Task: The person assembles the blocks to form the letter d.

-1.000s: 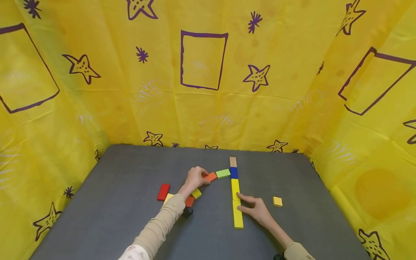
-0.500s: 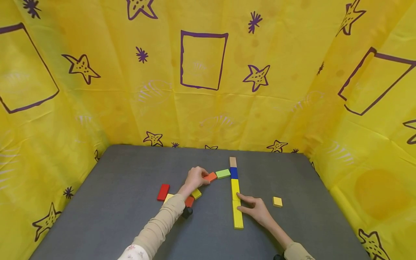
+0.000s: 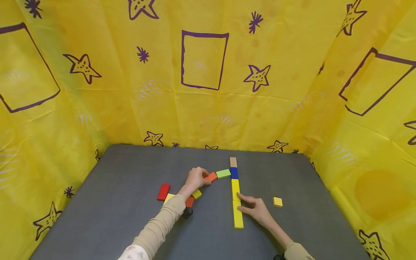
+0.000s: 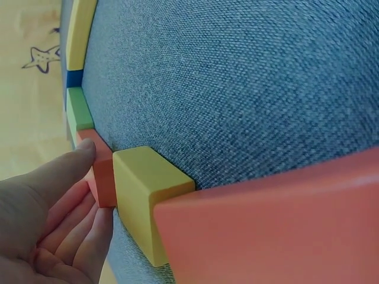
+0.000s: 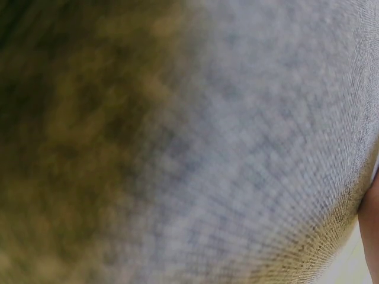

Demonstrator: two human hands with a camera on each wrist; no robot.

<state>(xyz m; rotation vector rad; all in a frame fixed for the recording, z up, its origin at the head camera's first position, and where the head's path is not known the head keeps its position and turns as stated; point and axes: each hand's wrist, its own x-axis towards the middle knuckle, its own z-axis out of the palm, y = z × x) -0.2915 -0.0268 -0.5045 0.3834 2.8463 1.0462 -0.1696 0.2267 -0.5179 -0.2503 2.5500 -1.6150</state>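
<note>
My left hand [image 3: 194, 179] pinches an orange block [image 4: 105, 183] between thumb and fingers; the block lies in line with a green block [image 3: 223, 174]. A straight row runs away from me: two long yellow blocks [image 3: 238, 218], a blue block [image 3: 234, 173] and a bare-wood block [image 3: 233, 162]. From the right, my right hand [image 3: 260, 211] touches the row, its index finger at the farther yellow block and its thumb at the nearer one. Closer to the left wrist lie a shorter yellow block [image 4: 139, 189] and a red-orange block [image 4: 284, 231].
A red block [image 3: 163, 192] and a pale yellow block [image 3: 168, 198], partly under my left sleeve, lie at the left. One small yellow block [image 3: 277, 202] sits right of my right hand. Yellow patterned cloth [image 3: 208, 119] encloses the grey table [image 3: 130, 169]. The right wrist view is mostly blurred.
</note>
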